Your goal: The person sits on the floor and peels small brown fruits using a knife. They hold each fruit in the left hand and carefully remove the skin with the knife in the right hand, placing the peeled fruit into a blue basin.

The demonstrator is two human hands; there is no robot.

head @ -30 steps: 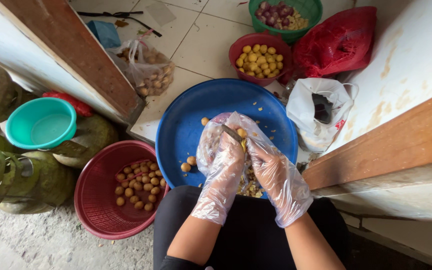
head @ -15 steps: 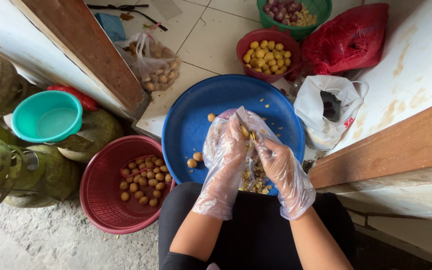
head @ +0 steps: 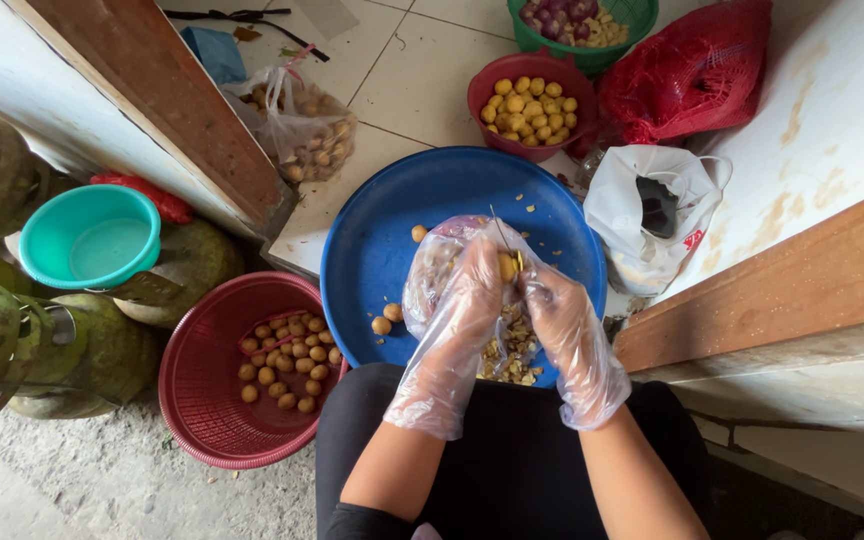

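Both hands wear loose clear plastic gloves and meet over the blue basin (head: 392, 240). The left hand (head: 467, 300) closes around a small yellow fruit (head: 506, 267); the right hand (head: 564, 318) pinches a thin blade (head: 499, 228) against it. Below the hands lies a pile of peel scraps (head: 512, 352). To the left of the left hand stands a red basket (head: 207, 400) with brown fruits. Beyond the hands, a red bowl (head: 480, 95) holds peeled yellow ones, and a white plastic bag (head: 632, 215) sits beyond the right hand.

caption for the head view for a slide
Clear-gloved left hand and right hand peel a small yellow fruit over a blue plastic basin.
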